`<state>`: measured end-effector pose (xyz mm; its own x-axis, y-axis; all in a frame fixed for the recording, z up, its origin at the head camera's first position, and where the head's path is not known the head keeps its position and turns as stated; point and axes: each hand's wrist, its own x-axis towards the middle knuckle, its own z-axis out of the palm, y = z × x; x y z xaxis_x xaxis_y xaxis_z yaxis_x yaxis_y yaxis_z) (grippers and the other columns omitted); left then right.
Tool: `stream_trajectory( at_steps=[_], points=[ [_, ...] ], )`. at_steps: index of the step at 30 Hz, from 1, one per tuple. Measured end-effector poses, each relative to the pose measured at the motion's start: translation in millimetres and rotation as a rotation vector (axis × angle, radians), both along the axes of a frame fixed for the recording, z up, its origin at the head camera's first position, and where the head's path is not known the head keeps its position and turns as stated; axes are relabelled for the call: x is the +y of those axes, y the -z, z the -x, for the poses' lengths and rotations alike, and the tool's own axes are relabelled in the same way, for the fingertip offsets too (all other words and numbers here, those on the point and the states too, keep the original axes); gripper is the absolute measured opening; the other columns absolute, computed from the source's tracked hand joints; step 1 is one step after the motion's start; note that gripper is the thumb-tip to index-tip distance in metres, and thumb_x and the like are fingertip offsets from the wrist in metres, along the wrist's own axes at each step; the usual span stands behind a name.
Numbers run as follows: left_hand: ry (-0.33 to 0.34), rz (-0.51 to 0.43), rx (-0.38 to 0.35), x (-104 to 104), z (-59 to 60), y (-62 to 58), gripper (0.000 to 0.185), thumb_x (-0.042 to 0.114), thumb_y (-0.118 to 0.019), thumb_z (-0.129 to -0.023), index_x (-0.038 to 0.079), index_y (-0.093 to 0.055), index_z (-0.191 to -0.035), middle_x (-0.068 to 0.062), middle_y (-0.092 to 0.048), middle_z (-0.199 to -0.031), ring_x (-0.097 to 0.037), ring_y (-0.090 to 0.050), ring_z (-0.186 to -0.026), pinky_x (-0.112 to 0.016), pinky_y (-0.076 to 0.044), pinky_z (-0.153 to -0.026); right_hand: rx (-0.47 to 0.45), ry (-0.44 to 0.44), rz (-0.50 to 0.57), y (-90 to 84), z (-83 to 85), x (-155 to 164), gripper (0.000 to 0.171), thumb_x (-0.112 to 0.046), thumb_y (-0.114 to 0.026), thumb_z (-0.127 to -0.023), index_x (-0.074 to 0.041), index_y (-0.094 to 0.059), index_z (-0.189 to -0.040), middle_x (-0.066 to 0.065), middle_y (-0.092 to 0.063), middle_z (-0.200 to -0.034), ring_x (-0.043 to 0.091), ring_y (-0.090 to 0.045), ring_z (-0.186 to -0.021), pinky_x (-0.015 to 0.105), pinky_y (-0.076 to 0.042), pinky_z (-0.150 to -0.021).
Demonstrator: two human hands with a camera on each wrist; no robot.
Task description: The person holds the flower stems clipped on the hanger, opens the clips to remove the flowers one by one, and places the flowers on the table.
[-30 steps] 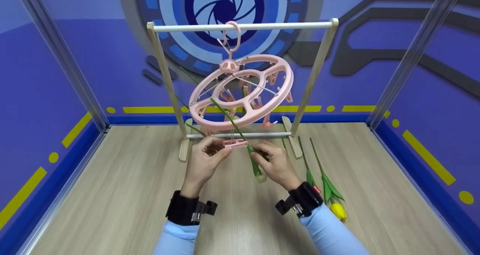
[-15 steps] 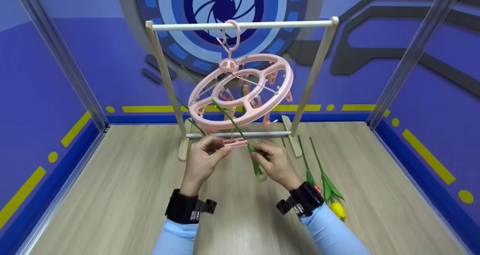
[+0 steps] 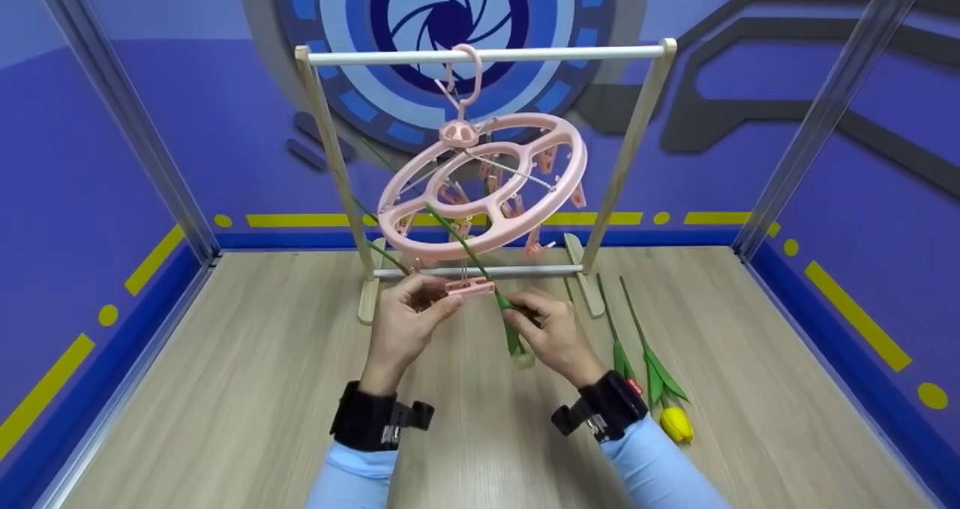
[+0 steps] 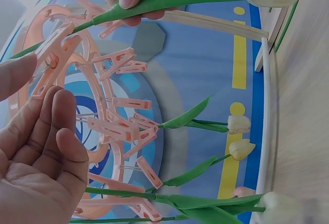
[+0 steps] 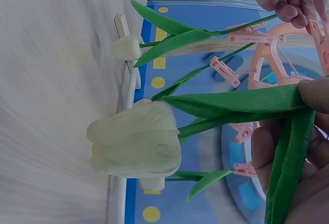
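Two hands engaged: left hand (image 3: 405, 321) pinches the pink clip (image 3: 470, 287) apart, right hand (image 3: 551, 333) grips the white tulip (image 3: 517, 348); seat its stem squarely before easing pressure.

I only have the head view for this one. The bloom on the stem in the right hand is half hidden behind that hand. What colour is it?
Observer: White. The right wrist view shows the tulip head whole, a pale closed bloom hanging beyond the right hand.
Operator: How is the left hand's grip on the clip?
Observer: In the left wrist view, the left hand pinches the clip between thumb and fingers, and the stem crosses its far tip. I cannot tell whether the clip has bitten it.
Operator: Anything already hung?
Observer: Yes. The left wrist view shows hung tulips on other clips, at least two of them white.
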<state>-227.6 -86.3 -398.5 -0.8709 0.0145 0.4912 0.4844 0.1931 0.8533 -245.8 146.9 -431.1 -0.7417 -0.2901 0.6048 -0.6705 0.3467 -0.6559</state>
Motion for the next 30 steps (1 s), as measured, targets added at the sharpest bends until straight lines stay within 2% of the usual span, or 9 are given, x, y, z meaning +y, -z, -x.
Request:
stream_trajectory(
  at_steps=[11, 18, 30],
  points=[
    [-0.008, -0.019, -0.014, -1, -1.2, 1.1, 0.018, 0.010, -0.083, -0.088, 0.001, -0.077, -0.103, -0.010, -0.070, -0.088, -0.017, -0.059, -0.076, -0.025, -0.045, -0.069, 0.008, 0.012, 0.031, 9.6, -2.2, 1, 0.011, -0.002, -0.071, -0.096, -0.001, -0.077, -0.105, 0.003, -0.070, -0.090, 0.010, -0.060, -0.077, 0.023, -0.051, -0.066],
    [-0.007, -0.024, -0.009, -1, -2.2, 2.3, 0.018, 0.011, -0.084, -0.087, 0.002, -0.077, -0.101, -0.009, -0.071, -0.086, -0.016, -0.059, -0.075, -0.024, -0.044, -0.068, 0.066, 0.006, 0.037, 12.5, -5.4, 1, 0.010, 0.000, -0.071, -0.095, -0.002, -0.076, -0.103, 0.003, -0.070, -0.090, 0.013, -0.061, -0.076, 0.024, -0.052, -0.064],
    [-0.021, -0.028, 0.011, -1, -1.8, 6.1, 0.018, 0.011, -0.084, -0.087, 0.002, -0.078, -0.102, -0.008, -0.072, -0.088, -0.016, -0.060, -0.075, -0.024, -0.046, -0.068, 0.069, 0.017, 0.048, 17.6, -8.2, 3, 0.011, -0.002, -0.072, -0.095, -0.003, -0.077, -0.105, 0.003, -0.071, -0.092, 0.012, -0.062, -0.077, 0.025, -0.054, -0.065]
  ],
)
